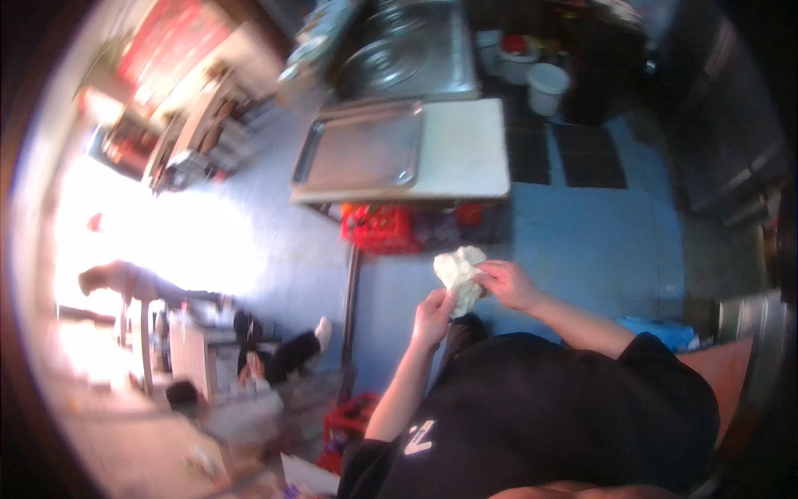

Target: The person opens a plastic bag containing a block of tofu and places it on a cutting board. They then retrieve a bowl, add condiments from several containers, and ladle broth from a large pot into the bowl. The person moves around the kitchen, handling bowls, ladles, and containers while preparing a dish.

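A crumpled, pale greenish-white cloth (460,274) is held up in front of my body. Blur leaves it unsettled whether it is fabric or soft paper. My left hand (433,318) pinches its lower left part between thumb and fingers. On the other side, the fingers of my right hand (506,284) grip its right edge. Both hands are above the blue floor (399,299), on the near side of a white-topped table (464,150). A shallow metal tray (361,150) covers the left part of that tabletop.
Under the table is a red plastic crate (377,227). Behind it stands a metal stove top (405,56) with round rings. White buckets (548,87) and dark floor mats (589,156) lie to its right. A person (243,399) sits at lower left, near another red crate (349,418).
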The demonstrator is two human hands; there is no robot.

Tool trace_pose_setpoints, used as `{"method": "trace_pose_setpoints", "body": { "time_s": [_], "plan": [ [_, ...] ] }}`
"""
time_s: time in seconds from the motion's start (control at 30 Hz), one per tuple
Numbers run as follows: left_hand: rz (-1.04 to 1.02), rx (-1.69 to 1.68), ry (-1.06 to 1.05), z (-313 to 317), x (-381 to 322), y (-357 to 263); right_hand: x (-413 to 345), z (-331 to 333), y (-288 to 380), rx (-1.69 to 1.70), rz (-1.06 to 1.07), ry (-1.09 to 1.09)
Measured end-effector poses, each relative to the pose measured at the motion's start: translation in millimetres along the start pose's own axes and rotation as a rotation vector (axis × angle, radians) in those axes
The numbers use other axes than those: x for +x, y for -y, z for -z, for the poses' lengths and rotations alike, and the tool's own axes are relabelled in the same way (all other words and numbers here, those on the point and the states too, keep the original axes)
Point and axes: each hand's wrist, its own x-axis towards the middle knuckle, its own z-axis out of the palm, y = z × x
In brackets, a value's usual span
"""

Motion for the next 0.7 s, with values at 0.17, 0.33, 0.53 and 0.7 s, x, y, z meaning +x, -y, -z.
{"method": "trace_pose_setpoints", "body": {
  "time_s": [0.17,0.33,0.53,0.7],
  "plan": [
    [-0.267,0.097,0.142,-63.0,119.8,-74.5,29.1,96.5,-2.4,-0.279,0.024,-0.358],
    [-0.270,0.077,0.684,-111.4,209.0,-134.1,53.0,167.7,-29.6,-0.309,-0.175,-0.717],
    [0.044,-0.266,0.683,-203.2,314.9,-186.7,91.8,277.7,-82.3,0.219,-0.363,-0.839],
    [0.386,-0.713,0.702,-304.0,346.3,-264.5,132.8,372.2,-73.5,0.314,-0.371,-0.654]
  ]
}}
